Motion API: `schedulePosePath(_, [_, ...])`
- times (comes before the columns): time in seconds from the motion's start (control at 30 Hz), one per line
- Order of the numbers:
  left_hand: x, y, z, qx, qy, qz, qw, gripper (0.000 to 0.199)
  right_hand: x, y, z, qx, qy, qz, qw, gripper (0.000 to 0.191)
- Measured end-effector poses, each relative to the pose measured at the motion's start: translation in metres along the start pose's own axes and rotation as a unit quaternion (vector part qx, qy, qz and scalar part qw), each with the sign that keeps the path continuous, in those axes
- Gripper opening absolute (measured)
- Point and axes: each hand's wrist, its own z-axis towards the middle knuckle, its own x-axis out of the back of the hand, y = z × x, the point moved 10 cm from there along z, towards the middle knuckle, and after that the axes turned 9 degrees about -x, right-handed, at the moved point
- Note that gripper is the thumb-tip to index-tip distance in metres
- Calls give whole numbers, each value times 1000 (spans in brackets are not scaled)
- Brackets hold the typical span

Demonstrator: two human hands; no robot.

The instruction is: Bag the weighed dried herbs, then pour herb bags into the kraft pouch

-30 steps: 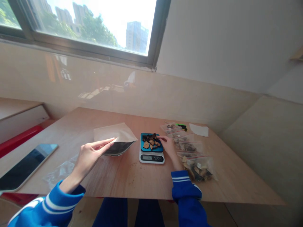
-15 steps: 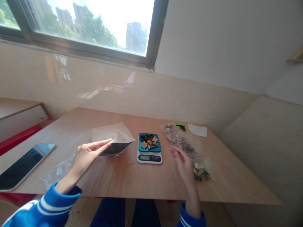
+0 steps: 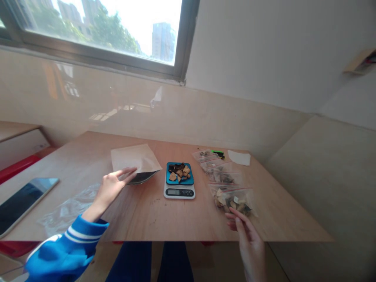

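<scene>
Between my two hands stands a white digital scale (image 3: 179,194) with a blue top, and dried brown and dark pieces (image 3: 179,172) lie on it. My left hand (image 3: 113,188) pinches the edge of a paper pouch (image 3: 135,156), whose dark opening faces me. At the right, my right hand (image 3: 246,231) has its fingers apart at the lower edge of a clear zip bag (image 3: 242,196) of dried pieces. Nothing is visibly held in it. Several more zip bags (image 3: 225,177) overlap in a row behind that one.
Crumpled clear plastic (image 3: 69,209) and a large phone or tablet (image 3: 25,203) lie at the left. White paper (image 3: 239,158) and a green and black tool (image 3: 219,153) lie at the back right. A wall with a window borders the table (image 3: 141,227).
My right hand has moved down and right, from beside the scale to the nearest zip bags. Those bags now show more fully. The view has shifted slightly; my left hand stays at the pouch.
</scene>
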Motion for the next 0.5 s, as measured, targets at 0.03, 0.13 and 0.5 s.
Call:
schedulePosePath(0.03, [-1, 0, -1, 0, -4, 7, 1000, 46, 2, 0, -1, 0, 2, -1, 1000, 53])
schedulePosePath(0.13, [-11, -3, -4, -1, -35, 17, 999, 45, 4, 2, -1, 4, 7, 0, 1000, 52])
schedulePosePath(0.5, [25, -74, -53, 98, 10, 172, 980, 46, -3, 7, -1, 1, -28, -34, 999, 52])
